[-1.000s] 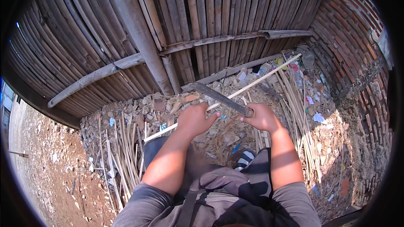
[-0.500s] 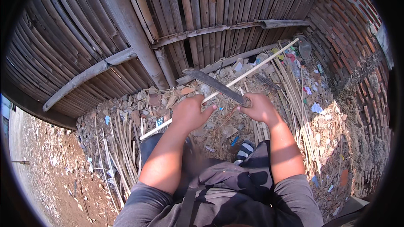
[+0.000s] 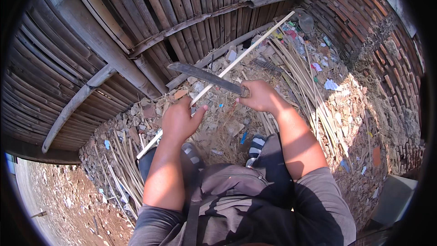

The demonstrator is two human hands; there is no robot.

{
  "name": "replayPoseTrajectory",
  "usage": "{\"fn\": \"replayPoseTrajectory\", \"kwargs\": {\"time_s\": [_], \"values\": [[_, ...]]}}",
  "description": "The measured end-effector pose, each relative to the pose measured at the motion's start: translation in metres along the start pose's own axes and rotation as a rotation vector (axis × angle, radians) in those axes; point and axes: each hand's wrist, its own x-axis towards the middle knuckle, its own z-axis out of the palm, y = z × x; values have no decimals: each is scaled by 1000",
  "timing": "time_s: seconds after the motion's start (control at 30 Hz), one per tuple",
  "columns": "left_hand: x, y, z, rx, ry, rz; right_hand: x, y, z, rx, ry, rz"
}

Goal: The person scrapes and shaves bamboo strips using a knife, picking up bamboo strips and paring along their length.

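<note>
My left hand (image 3: 178, 120) is closed around a long, pale bamboo strip (image 3: 249, 55). The strip runs slantwise from beside my left knee up toward the far right. My right hand (image 3: 258, 95) grips the short handle of a machete (image 3: 205, 76). Its dark, broad blade points left and crosses over the strip just beyond my left hand. Whether the edge touches the strip, I cannot tell. My fingers hide part of the strip and most of the handle.
Split bamboo strips lie in piles on the right (image 3: 314, 95) and left (image 3: 125, 164). Rubble and litter cover the ground around my sandals (image 3: 257, 146). A bamboo slat wall (image 3: 191, 0) stands ahead, a brick wall (image 3: 364, 23) at the right.
My view has turned slightly, so the walls and ground sit differently in the picture. Both hands keep their holds, the machete still across the strip. My left sandal now shows.
</note>
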Motion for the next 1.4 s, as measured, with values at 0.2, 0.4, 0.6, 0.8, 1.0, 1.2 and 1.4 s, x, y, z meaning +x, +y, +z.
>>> {"fn": "replayPoseTrajectory", "kwargs": {"time_s": [0.2, 0.4, 0.6, 0.8, 1.0, 1.2, 1.4], "values": [[-2, -5, 1, 15, 62, 24, 11, 20, -5, 125, -129, -60], [-1, 5, 0, 62, 118, 47, 13, 56, -12, 207, 149, 132], [-1, 1, 8, 58, 116, 66, -5, -1, -4, -75, -85, -159], [-2, 5, -6, 5, -13, 15, -2, 36, -17, 149, 11, -95], [1, 1, -5, 36, 4, 23, 0, 48, -22, 161, 68, 145], [-1, 4, -1, -10, 18, 15, -4, -5, -1, 11, -121, -79], [0, -4, -7, 29, 65, 27, 6, 31, -2, 111, 17, -89]]}}
